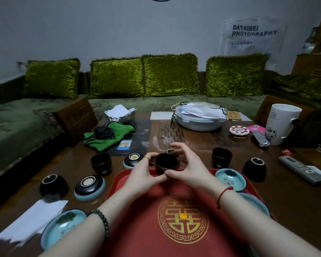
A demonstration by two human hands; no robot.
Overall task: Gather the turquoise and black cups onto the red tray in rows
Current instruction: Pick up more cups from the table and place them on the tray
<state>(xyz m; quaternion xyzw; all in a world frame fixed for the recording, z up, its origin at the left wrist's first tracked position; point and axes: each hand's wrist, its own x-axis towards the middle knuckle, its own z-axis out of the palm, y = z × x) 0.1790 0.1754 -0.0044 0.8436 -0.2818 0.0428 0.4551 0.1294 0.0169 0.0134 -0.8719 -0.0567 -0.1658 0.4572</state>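
On a glossy dark wooden table (295, 204), an overturned round black cup (53, 184) and an inverted turquoise-rimmed cup (90, 187) sit left of the red tray (174, 238). The left hand (141, 175) and right hand (191, 168), fingers curled, together cradle an upright glazed black cup (165, 162) at the tray's far edge. A shallow turquoise cup (230, 179) rests on the tray's right corner.
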